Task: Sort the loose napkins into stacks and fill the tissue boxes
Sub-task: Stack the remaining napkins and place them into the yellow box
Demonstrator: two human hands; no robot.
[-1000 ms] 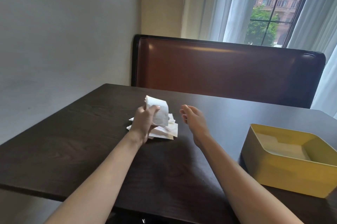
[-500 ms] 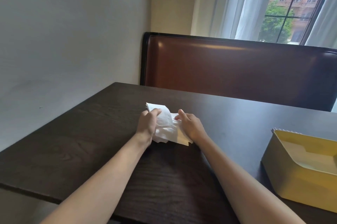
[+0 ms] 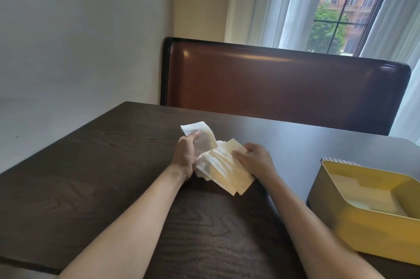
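The right hand (image 3: 256,160) has come in onto the napkins (image 3: 223,170); the left hand (image 3: 186,153) still grips a folded one. Both clamp the pile, so squaring a stack for the box (image 3: 372,208) looks underway.

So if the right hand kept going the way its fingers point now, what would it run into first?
The right hand points left across the napkin pile, which it already touches. Going on, it would likely meet the left hand, which holds a folded napkin at the pile's other side; depth is uncertain.
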